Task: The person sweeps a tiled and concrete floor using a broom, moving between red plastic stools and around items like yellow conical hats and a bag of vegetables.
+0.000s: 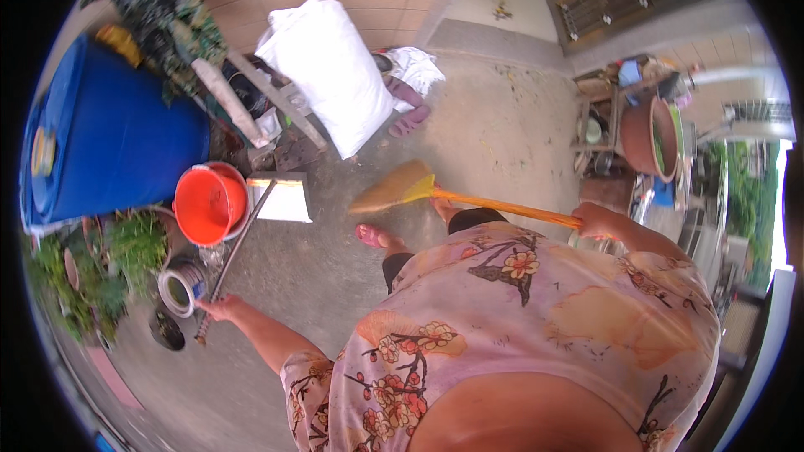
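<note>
My left hand (223, 307) is closed around the long thin handle (246, 237) of a dustpan. The white pan (279, 199) of it rests on the concrete floor beside a red bucket (204, 207). Out to the right, my right hand (600, 223) grips the orange handle (509, 203) of a broom. Its tan bristle head (391, 189), bound in yellow near the handle, is blurred and low over the floor between the dustpan and my feet. A pink sandal (369, 235) shows on one foot.
A big blue plastic drum (119, 132), potted plants (135, 242) and a white pail (179, 290) stand at the left. A full white sack (330, 75) leans ahead, with purple slippers (411, 119) beside it. On the right are a brown pot (647, 138) and a cluttered wooden rack (593, 113).
</note>
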`<action>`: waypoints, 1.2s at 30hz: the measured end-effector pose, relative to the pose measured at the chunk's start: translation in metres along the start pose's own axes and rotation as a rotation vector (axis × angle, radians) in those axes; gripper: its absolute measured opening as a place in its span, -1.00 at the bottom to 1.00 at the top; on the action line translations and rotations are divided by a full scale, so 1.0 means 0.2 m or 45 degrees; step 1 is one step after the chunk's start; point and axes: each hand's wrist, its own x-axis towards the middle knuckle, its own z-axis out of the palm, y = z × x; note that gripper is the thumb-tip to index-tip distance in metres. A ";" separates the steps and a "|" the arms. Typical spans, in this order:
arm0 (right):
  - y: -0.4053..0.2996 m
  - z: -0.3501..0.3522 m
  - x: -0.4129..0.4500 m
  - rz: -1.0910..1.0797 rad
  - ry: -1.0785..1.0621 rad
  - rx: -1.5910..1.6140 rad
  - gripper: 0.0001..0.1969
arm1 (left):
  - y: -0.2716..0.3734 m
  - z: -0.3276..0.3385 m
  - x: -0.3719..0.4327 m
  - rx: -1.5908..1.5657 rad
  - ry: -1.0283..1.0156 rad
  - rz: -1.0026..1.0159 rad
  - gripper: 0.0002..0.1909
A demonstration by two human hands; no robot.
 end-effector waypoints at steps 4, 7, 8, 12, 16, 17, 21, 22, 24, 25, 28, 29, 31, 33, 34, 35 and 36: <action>0.26 0.27 -0.21 0.120 0.048 0.296 -0.86 | -0.11 0.02 -0.01 -0.538 -0.190 -0.238 -0.55; 0.44 0.44 -0.25 0.147 0.018 0.679 -0.89 | -0.08 -0.05 0.10 -0.474 -0.283 -0.155 -0.69; 0.51 0.51 -0.24 0.162 0.036 0.719 -0.90 | -0.09 -0.06 0.02 -0.383 -0.146 -0.078 -0.70; 0.83 0.77 -0.17 0.128 0.151 0.785 -0.91 | 0.03 -0.13 -0.56 -0.179 -0.100 0.281 -0.65; 1.26 1.05 0.10 -0.037 0.327 0.732 -0.88 | 0.22 -0.19 -1.01 -0.066 -0.284 0.351 -0.60; 1.36 1.13 0.18 -0.082 0.412 0.686 -0.85 | 0.28 -0.23 -1.20 0.043 -0.317 0.439 -0.58; 1.67 1.12 0.37 -0.218 0.557 0.720 -0.78 | 0.39 -0.43 -1.63 0.170 -0.402 0.717 -0.53; 1.70 1.06 0.36 -0.276 0.541 0.776 -0.77 | 0.41 -0.48 -1.80 0.170 -0.398 0.793 -0.52; 1.76 0.94 0.36 -0.342 0.531 0.826 -0.76 | 0.41 -0.58 -1.99 0.247 -0.411 0.849 -0.56; 1.77 0.88 0.34 -0.403 0.550 1.013 -0.78 | 0.40 -0.61 -2.08 0.344 -0.429 0.901 -0.59; 1.80 0.62 0.22 -0.563 0.538 1.312 -0.81 | 0.32 -0.67 -2.29 0.295 -0.591 0.954 -0.64; 1.81 0.51 0.19 -0.652 0.524 1.432 -0.80 | 0.29 -0.67 -2.38 0.269 -0.691 0.918 -0.66; 1.85 0.29 0.19 -0.537 0.393 1.506 -0.75 | 0.23 -0.70 -2.60 0.274 -0.743 0.924 -0.68; 1.87 0.05 0.25 -0.377 0.435 1.445 -0.64 | 0.16 -0.68 -2.85 0.288 -0.965 0.862 -0.66; 1.87 -0.07 0.28 -0.341 0.598 1.313 -0.59 | 0.10 -0.66 -2.99 0.299 -0.946 0.861 -0.66; 1.86 -0.23 0.30 -0.428 0.567 1.349 -0.59 | 0.05 -0.65 -3.12 0.336 -0.997 0.798 -0.64; 1.85 -0.39 0.33 -0.509 0.535 1.384 -0.58 | 0.00 -0.63 -3.20 0.374 -1.046 0.729 -0.63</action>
